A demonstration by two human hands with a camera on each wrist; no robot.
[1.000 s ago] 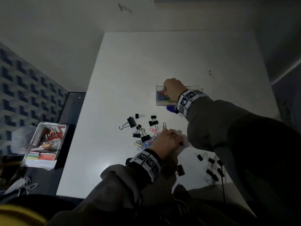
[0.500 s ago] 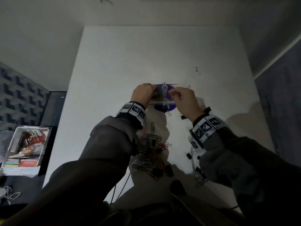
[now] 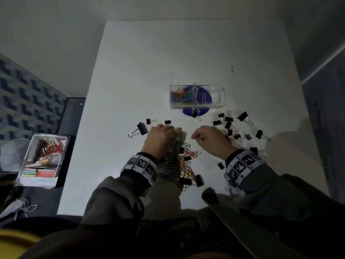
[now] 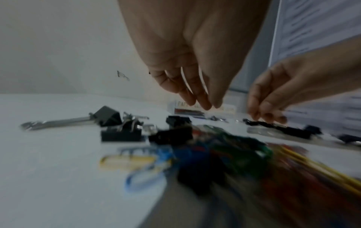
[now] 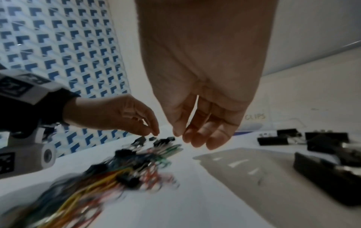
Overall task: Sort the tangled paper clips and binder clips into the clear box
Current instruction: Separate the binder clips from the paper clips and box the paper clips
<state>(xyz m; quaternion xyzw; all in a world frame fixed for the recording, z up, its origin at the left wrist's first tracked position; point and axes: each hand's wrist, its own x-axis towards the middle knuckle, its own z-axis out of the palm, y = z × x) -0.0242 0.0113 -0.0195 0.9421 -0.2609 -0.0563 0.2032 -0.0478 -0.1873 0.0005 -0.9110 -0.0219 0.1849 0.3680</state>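
Note:
The clear box [image 3: 216, 98] stands mid-table with coloured paper clips [image 3: 182, 96] in its left end. A tangle of coloured paper clips [image 3: 184, 163] mixed with black binder clips lies in front of me. Loose black binder clips lie to the left [image 3: 142, 128] and right [image 3: 228, 121]. My left hand [image 3: 168, 134] hovers over the far end of the tangle, its fingers [image 4: 203, 100] hanging straight with nothing in them. Beside it my right hand [image 3: 196, 136] hangs with its fingers [image 5: 197, 137] loosely curved, also holding nothing.
A purple disc [image 3: 204, 112] lies under the box. Off the table's left edge, a tray of stationery [image 3: 43, 156] sits on a dark surface. One binder clip [image 3: 197, 115] lies right in front of the box. The white table [image 3: 168, 53] runs back to the wall.
Both hands were at the clear box half a second ago. They have pulled back toward me and now hang over the tangle, holding nothing.

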